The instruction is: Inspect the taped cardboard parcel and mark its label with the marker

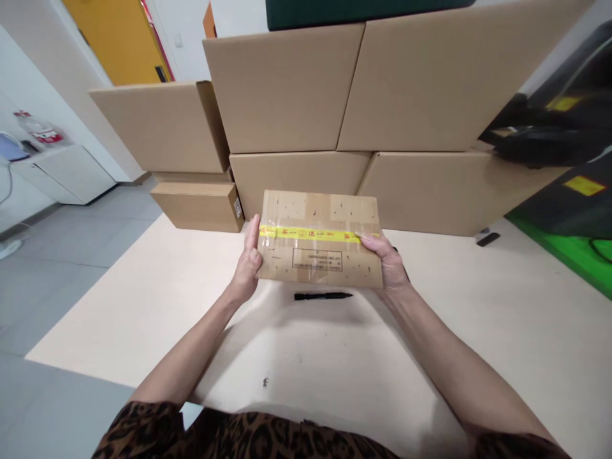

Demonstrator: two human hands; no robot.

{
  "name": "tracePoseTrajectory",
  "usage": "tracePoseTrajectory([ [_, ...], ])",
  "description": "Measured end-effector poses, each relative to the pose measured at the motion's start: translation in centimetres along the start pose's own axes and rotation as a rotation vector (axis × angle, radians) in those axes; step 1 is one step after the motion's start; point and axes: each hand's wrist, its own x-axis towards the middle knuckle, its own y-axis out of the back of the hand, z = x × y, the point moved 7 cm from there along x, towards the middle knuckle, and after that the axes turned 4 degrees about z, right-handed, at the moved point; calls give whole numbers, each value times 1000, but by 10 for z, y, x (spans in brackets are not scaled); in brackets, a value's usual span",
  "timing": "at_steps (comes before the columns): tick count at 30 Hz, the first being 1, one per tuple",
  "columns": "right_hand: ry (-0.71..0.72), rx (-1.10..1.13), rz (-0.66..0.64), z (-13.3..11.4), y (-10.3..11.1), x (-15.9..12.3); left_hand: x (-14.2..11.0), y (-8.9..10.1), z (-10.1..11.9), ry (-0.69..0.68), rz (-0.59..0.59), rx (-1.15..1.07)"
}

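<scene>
A small brown cardboard box (318, 252) is held up over the table between my two hands. Yellow tape with red markings runs across its face, and a printed black frame with small text lies below the tape. My left hand (248, 261) grips the box's left edge. On the opposite edge, my right hand (386, 258) has its thumb over the end of the tape; its other fingers are mostly hidden behind the box. Just below the box, a black pen (322, 296) lies on the table.
Large cardboard boxes (287, 95) are stacked along the back of the pale table (119, 287). A flatter box (201, 204) stands at back left. A small dark object (488, 239) lies at back right. Dark equipment (559, 121) stands on the right, beside something green.
</scene>
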Motion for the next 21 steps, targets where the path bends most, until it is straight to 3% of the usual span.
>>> tracePoseTrajectory([
  [4, 93, -51, -107, -4, -4, -5, 0, -6, -1, 206, -15, -142],
  [10, -18, -34, -190, -1, -11, -5, 2, -5, 10, 65, -35, -146],
  [13, 8, -18, -208, -7, -16, -8, 1, -6, 10, 19, -67, -141],
  [17, 58, -12, -160, -11, -16, -13, 1, -9, 5, 101, -93, -155],
  [21, 97, -65, -202, -11, -17, -15, 1, -8, 0, 184, -17, -125],
])
